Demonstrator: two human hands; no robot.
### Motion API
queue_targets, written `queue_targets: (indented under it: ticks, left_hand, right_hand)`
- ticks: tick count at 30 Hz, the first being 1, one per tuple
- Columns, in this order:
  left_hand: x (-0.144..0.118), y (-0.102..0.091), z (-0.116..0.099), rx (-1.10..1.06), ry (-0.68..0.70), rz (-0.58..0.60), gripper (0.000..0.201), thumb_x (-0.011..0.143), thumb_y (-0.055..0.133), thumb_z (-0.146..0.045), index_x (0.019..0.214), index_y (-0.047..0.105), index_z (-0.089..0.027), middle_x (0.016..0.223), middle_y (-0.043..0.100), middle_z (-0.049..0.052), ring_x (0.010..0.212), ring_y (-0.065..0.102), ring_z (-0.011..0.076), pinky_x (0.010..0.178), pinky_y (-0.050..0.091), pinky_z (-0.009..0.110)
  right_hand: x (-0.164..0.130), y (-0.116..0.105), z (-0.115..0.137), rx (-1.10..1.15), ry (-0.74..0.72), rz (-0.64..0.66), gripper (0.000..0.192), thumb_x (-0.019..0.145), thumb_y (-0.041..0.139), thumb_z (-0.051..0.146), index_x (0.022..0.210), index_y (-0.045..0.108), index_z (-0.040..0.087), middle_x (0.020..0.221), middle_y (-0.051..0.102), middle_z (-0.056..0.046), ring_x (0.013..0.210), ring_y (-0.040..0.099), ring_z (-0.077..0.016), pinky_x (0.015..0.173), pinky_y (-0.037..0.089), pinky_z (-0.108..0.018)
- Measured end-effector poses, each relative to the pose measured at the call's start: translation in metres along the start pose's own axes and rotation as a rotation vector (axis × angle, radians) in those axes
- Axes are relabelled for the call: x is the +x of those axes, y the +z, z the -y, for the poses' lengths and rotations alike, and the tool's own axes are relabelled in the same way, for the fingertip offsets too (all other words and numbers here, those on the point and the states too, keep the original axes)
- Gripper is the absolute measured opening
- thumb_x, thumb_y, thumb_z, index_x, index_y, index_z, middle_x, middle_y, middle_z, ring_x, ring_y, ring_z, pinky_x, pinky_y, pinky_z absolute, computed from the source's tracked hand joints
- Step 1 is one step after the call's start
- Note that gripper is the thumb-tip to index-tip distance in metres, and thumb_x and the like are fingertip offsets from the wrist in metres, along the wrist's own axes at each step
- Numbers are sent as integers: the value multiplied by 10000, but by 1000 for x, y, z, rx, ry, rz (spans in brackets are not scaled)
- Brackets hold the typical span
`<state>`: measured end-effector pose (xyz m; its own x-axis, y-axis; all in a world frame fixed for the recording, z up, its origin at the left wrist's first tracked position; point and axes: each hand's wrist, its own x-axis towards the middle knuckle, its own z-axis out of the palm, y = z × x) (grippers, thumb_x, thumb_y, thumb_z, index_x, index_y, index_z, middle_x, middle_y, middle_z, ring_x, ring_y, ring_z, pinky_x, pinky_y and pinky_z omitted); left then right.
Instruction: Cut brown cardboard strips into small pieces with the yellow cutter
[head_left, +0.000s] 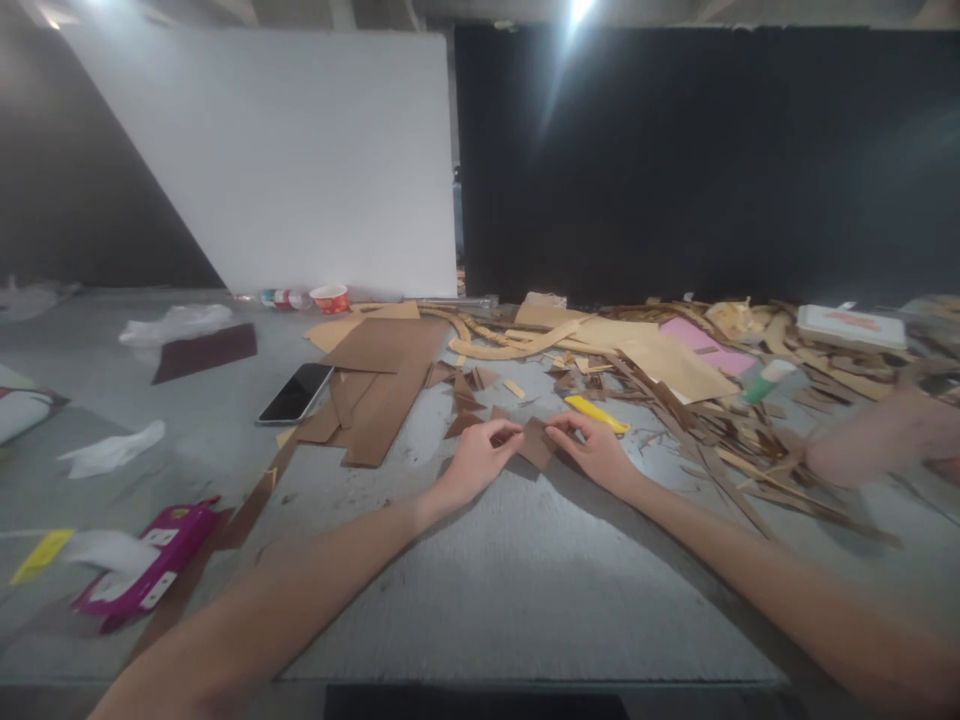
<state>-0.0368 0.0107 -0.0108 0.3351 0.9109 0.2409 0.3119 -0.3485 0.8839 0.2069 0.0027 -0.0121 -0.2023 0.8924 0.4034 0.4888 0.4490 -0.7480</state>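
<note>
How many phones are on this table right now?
1. A black phone lies face up left of the brown cardboard sheets; the scrap pile at right could hide others.

Dim room, ceiling lamp (579,10) flaring at twelve o'clock, soft shadows under forearms, wide-angle stretch and blur at three and nine o'clock

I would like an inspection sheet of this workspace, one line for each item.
Surface: grey table, bare near the arms.
Job's things: small brown cardboard piece, pinched from both sides.
Clutter: cardboard sheets, scrap strips, phone, yellow cutter, pink packet, tissue.
Grippers: left hand and right hand, both on the piece.
Cables: nothing seen.
Surroundings: white board, black panel.
</note>
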Motion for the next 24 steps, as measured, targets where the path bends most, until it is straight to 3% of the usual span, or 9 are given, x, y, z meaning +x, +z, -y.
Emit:
queue_targets:
  ticks: [8,13,18,24]
  left_hand:
    - [1,-2,0,11,-39,13,237,968,708,-308,1139,817,-185,994,843,89,932,792,258,865,583,364]
    - [-1,-3,-4,-34,-41,27,285,977,706,-399,1147,821,-201,1038,840,94,970,779,263,889,568,368]
    - [2,-2,-5,-207,-168,107,400,1051,555,-491,1158,789,-185,815,756,48,706,686,184,649,483,290]
    - [4,0,2,-169,-134,167,388,985,693,-518,1141,759,-169,790,743,48,664,671,186,609,478,298]
  right_hand:
    - [-1,0,0,-7,-19,-12,326,1037,638,544,1019,771,248,828,750,-33,775,685,-222,744,571,-342]
    - [-1,2,-2,-17,-33,-22,327,1052,622,539,1027,773,249,826,746,-34,772,686,-225,745,570,-348]
    - [-1,2,-4,24,-33,-11,317,1043,637,543,1031,767,254,819,747,-28,761,687,-221,741,579,-345]
    - [-3,2,-3,18,-43,21,340,1052,625,558,1035,774,254,796,734,-26,747,675,-215,723,566,-339]
